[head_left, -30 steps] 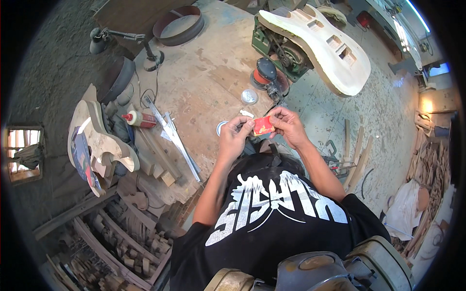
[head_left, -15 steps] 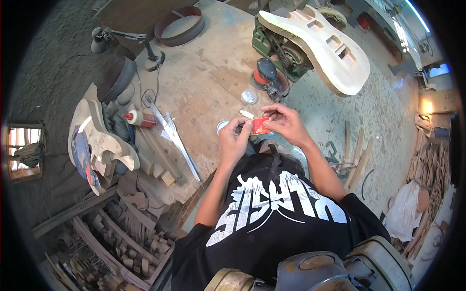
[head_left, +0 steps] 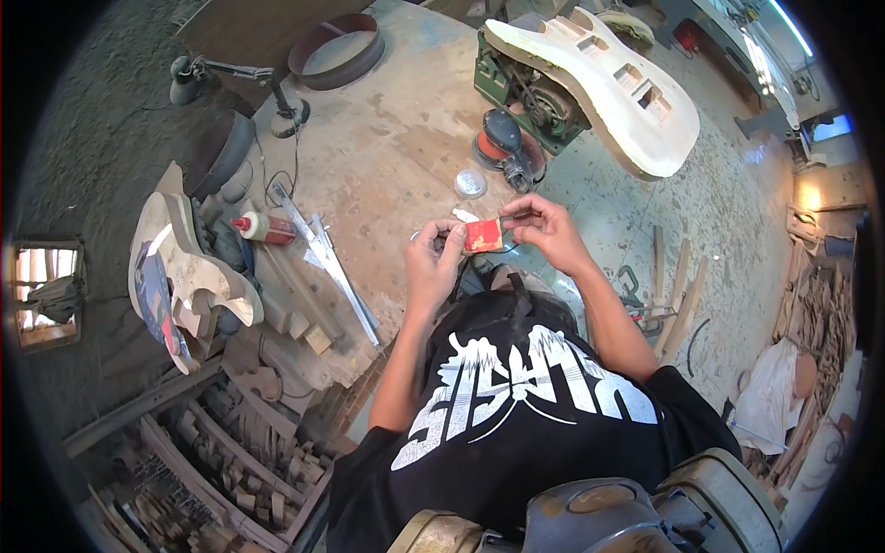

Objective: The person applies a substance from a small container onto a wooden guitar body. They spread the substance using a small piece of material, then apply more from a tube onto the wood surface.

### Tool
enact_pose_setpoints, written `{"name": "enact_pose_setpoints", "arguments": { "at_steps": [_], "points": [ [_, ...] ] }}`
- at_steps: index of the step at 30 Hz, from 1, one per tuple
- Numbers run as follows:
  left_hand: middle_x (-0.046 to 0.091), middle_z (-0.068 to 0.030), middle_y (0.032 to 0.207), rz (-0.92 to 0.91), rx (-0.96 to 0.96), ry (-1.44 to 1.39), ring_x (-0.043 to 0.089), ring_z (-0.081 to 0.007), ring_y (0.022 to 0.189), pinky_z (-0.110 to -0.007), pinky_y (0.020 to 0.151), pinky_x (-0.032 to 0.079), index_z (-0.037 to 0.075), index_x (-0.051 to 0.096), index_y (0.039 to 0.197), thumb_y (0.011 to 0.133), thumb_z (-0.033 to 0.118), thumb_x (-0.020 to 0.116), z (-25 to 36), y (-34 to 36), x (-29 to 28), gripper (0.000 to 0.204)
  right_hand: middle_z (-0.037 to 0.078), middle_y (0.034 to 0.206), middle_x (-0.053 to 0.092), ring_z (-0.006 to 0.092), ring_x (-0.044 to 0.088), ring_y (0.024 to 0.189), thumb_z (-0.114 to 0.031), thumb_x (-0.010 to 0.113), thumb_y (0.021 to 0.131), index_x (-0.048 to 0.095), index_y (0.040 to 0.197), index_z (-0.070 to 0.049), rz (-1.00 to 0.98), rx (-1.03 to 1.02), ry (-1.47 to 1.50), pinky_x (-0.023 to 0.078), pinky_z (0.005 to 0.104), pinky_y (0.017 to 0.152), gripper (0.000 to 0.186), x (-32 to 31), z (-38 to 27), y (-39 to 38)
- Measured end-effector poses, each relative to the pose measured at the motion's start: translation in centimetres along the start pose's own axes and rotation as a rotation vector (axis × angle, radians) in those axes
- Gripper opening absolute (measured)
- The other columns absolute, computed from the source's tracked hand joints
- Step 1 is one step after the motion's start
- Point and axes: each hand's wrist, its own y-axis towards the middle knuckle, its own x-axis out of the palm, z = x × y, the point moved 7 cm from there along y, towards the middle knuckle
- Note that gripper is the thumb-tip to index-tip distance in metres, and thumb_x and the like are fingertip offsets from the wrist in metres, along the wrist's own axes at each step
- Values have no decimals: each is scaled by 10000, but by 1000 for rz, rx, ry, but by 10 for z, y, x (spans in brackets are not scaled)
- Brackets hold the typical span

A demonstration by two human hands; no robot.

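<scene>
Pinched at its left edge, a small flat red packet (head_left: 483, 236) with pale yellowish patches is in my left hand (head_left: 433, 258), over the front edge of the workbench. At the packet's right end is my right hand (head_left: 548, 235), fingers bent and drawn together. Whether they grip the packet's edge or something small is too unclear to tell. Just beyond the packet lies a small white bottle (head_left: 465, 216). A round silvery tin (head_left: 470, 183) stands farther back on the bench, near an orange and black sander (head_left: 501, 136).
A pale guitar body (head_left: 636, 97) rests over a green machine (head_left: 544, 101) at the back right. On the left are another guitar body (head_left: 184, 258), a red-and-white glue bottle (head_left: 265, 227), metal rulers (head_left: 330, 263) and wooden strips (head_left: 295, 295). A desk lamp (head_left: 235, 74) stands behind.
My right thumb has come off the packet's front and moved to its right end, so more of the red face shows. My left hand and the packet have shifted slightly left and up.
</scene>
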Motion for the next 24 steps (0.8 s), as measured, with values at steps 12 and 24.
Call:
{"name": "enact_pose_setpoints", "arguments": {
  "at_steps": [12, 24],
  "points": [
    [697, -80, 892, -40, -267, -404, 665, -132, 779, -282, 735, 540, -12, 634, 1046, 970, 158, 670, -7, -1, 9, 189, 69, 944, 702, 145, 672, 842, 2, 693, 892, 713, 999, 15, -14, -340, -253, 551, 289, 766, 110, 22, -47, -10],
    [709, -72, 932, -75, -290, -230, 656, -106, 793, -244, 725, 518, -32, 642, 1078, 902, 119, 751, -4, -2, 14, 256, 107, 990, 702, 155, 695, 840, -15, 724, 873, 724, 1047, 27, 99, -392, -299, 564, 280, 714, 179, 25, -64, -19]
  ]
}}
